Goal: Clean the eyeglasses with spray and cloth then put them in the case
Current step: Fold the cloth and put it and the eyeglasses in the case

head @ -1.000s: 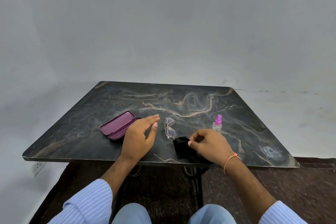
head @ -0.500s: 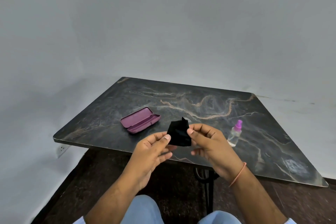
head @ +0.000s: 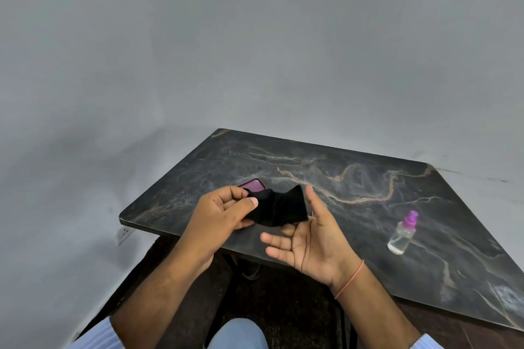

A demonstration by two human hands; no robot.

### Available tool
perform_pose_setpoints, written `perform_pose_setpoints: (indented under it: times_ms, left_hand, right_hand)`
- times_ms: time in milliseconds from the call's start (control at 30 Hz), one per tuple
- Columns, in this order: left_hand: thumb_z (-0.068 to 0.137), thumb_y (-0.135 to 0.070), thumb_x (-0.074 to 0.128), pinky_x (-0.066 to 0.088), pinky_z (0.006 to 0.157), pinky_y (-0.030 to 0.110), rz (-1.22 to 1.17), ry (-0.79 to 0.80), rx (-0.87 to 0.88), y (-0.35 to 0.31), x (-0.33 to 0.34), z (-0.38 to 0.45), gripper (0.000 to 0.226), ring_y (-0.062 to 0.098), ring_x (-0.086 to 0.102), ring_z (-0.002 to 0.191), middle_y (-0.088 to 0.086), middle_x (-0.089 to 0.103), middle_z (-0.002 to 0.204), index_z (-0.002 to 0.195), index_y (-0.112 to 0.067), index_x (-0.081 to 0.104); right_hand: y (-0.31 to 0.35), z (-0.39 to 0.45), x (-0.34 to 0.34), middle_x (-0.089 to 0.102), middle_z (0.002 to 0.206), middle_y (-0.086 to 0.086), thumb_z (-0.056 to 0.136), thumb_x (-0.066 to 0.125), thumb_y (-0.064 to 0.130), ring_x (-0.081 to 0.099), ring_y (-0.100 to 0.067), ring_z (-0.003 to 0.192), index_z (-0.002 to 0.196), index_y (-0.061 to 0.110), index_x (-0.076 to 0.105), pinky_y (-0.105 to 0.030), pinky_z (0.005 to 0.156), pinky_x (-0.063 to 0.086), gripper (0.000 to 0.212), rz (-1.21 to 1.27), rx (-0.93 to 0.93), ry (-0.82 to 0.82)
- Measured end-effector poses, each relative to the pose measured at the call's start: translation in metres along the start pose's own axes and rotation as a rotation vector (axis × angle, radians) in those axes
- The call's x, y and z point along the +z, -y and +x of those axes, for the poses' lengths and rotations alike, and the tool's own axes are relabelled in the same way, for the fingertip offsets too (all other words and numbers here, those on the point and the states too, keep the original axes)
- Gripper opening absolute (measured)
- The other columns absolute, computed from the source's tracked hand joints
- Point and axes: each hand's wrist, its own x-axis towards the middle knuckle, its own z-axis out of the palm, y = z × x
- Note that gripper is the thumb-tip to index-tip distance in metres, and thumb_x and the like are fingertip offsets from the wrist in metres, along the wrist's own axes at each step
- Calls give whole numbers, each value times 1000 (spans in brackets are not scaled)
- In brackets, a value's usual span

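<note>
A black cleaning cloth [head: 279, 208] hangs above the table's front edge. My left hand [head: 221, 214] pinches its left end between thumb and fingers. My right hand [head: 312, 231] is palm up with straight fingers under the cloth's right end. Only a corner of the purple glasses case [head: 253, 185] shows behind my left hand. A small clear spray bottle [head: 402, 234] with a pink top stands upright on the table to the right. The eyeglasses are hidden behind my hands and the cloth.
The dark marble-pattern table [head: 354, 178] fills the middle and right of the view, with grey walls behind it. A wall socket [head: 124, 234] sits low on the left wall. My knees are below the table's front edge.
My right hand lifted the cloth off the table and my left hand took hold of it. My right hand has since opened palm up. The camera turned left.
</note>
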Motion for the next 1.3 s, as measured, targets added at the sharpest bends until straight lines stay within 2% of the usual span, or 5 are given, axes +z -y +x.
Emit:
perform_pose_setpoints:
  times_ms: [300, 500, 700, 1033, 1300]
  left_hand:
    - [103, 4, 72, 66, 67, 22, 27, -153, 50, 23, -30, 31, 24, 21, 88, 84, 6, 88, 95, 112, -17, 67]
    - [98, 8, 75, 65, 88, 29, 194, -112, 143, 48, -39, 61, 53, 15, 83, 99, -10, 84, 109, 100, -45, 78]
    - [100, -4, 75, 43, 52, 9, 427, -105, 146, 62, -41, 77, 47, 1, 44, 41, -4, 60, 47, 119, -47, 79]
    - [92, -21, 90, 47, 63, -2, 685, -135, 48, 76, -37, 90, 41, -16, 68, 63, -19, 73, 75, 132, -26, 82]
    - [98, -38, 84, 44, 76, 6, 875, -109, 162, 82, -50, 84, 35, -8, 61, 94, -25, 59, 118, 133, -36, 80]
  right_hand:
    - [47, 43, 15, 81, 102, -19, 92, 84, 17, 78, -22, 72, 126, -3, 73, -30, 66, 69, 41, -429, -118, -261]
    - [78, 83, 5, 77, 89, -14, 95, 78, 0, 74, -17, 67, 113, -7, 76, -26, 60, 65, 20, -747, -128, -348]
    - [93, 131, -6, 76, 70, 1, 90, 84, 1, 73, -7, 57, 88, 11, 78, -22, 49, 59, 12, -1010, -86, -378]
    - [94, 176, -22, 81, 88, -8, 87, 90, 18, 71, -11, 55, 94, 19, 78, -23, 51, 60, 15, -1611, -34, -390]
    - [92, 161, -17, 67, 123, -3, 86, 87, 42, 65, -24, 113, 125, 20, 76, -37, 99, 53, 46, -2080, -228, -270]
